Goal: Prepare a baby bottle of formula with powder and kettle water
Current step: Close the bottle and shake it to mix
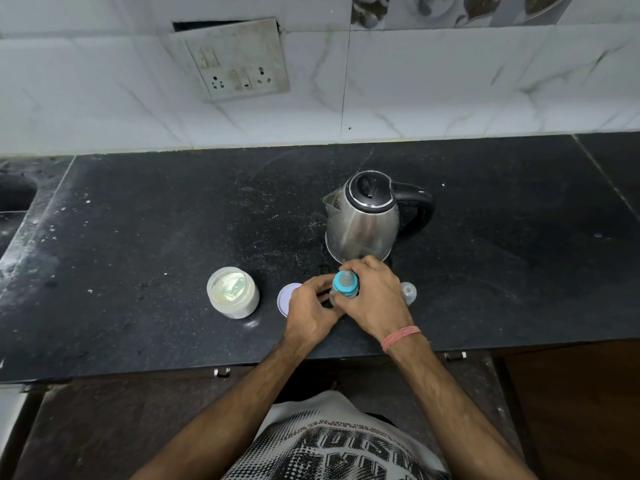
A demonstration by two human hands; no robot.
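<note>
Bottle [343, 289] at frame centre is mostly hidden by my left hand [310, 308] and right hand [375, 299], fingers clamped round its body and teal collar.

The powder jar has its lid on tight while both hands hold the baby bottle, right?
Not quite. In the head view the powder jar is open; its lid lies beside it on the counter. Both hands, left and right, do hold the baby bottle.

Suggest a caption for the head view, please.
Both hands grip a teal-collared baby bottle before a steel kettle.
</note>
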